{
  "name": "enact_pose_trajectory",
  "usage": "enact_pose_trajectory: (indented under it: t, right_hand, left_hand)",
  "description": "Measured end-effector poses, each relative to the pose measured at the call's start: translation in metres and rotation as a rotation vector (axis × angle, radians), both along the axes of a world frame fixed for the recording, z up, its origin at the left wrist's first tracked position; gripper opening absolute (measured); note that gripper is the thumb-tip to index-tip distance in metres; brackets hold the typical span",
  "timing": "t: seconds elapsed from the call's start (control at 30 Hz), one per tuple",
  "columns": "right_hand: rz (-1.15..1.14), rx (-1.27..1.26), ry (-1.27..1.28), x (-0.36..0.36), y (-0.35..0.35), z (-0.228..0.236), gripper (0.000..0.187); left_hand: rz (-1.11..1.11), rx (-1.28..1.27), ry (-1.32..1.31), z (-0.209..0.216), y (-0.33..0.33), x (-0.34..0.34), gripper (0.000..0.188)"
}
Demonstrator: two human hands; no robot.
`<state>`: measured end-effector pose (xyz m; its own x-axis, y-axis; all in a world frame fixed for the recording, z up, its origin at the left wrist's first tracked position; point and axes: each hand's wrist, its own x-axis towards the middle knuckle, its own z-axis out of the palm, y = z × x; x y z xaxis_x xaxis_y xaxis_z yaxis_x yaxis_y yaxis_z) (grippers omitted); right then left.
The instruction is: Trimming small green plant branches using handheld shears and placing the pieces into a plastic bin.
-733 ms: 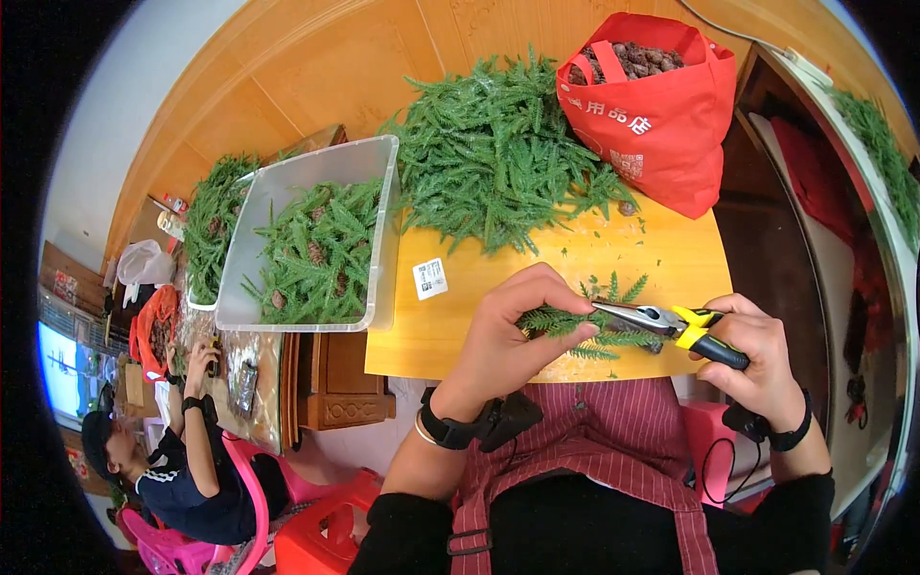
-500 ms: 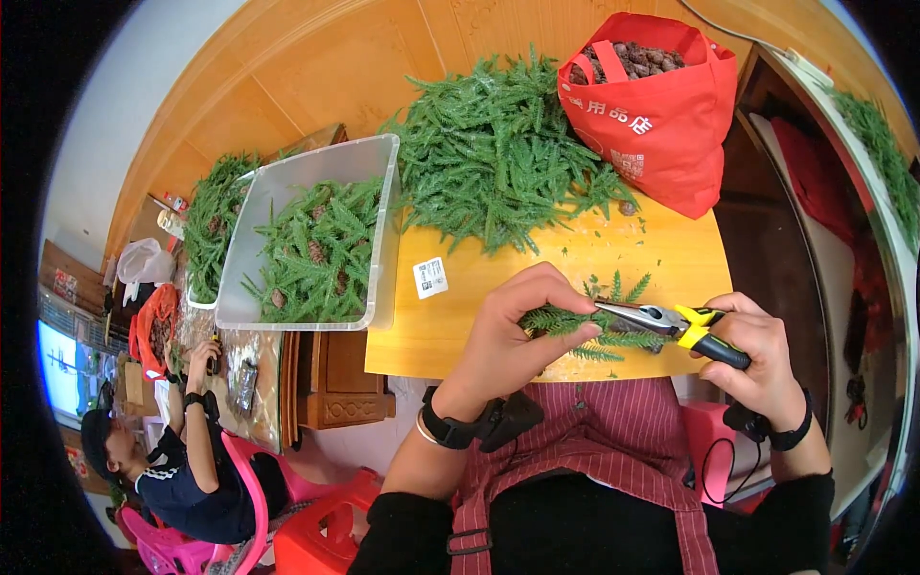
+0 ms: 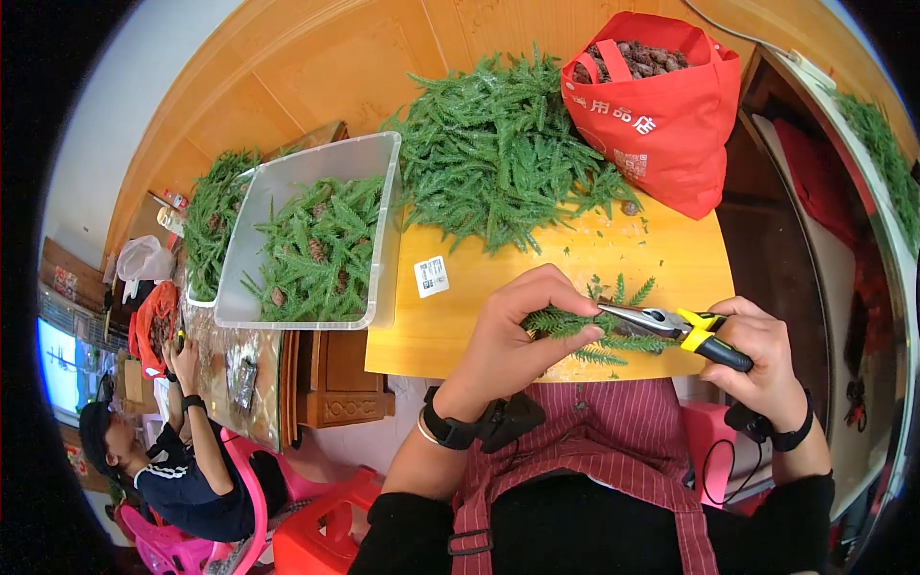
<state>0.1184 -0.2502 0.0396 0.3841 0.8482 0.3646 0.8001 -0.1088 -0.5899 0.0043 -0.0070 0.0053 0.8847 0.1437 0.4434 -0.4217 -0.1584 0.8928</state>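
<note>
My left hand [image 3: 522,331] pinches a green pine sprig [image 3: 634,342] between thumb and fingertips, low over the front of the yellow table [image 3: 412,331]. In my right hand [image 3: 762,355] are needle-nose pliers [image 3: 709,343] with yellow and black handles. Their narrow metal tips point left and reach the left fingertips above the sprig. Whether the jaws grip something there is too small to make out. Part of the sprig is hidden behind the left fingers and the pliers.
Behind lies a large heap of green sprigs [image 3: 498,144], beside a red bag [image 3: 661,144] of pine cones [image 3: 647,59]. A clear plastic bin [image 3: 385,230] at left holds sprigs with cones. A white label [image 3: 431,276] lies on the table. Another person [image 3: 182,479] works at the far left.
My hands stay nearly in place; the pliers shift very slightly right and down. At the far left, the other person's hands have moved a little left.
</note>
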Motion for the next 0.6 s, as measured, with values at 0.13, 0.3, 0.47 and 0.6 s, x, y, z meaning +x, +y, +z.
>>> enact_pose_trajectory:
  t: [0.13,0.3,0.47,0.6]
  right_hand:
    - [0.029,0.013,-0.018,0.003,0.001,0.001,0.038]
    - [0.118,-0.065,0.017,0.011,0.003,0.013,0.037]
    - [0.144,-0.242,0.22,0.016,0.002,0.021,0.04]
    - [0.184,-0.407,0.648,0.021,0.004,0.024,0.039]
  left_hand:
    - [-0.021,-0.005,-0.004,-0.003,0.002,0.002,0.019]
    - [-0.066,0.011,0.04,-0.001,0.005,0.003,0.019]
    - [-0.091,0.036,0.029,0.001,0.008,0.003,0.018]
    - [-0.093,0.043,0.032,0.001,0.009,0.003,0.018]
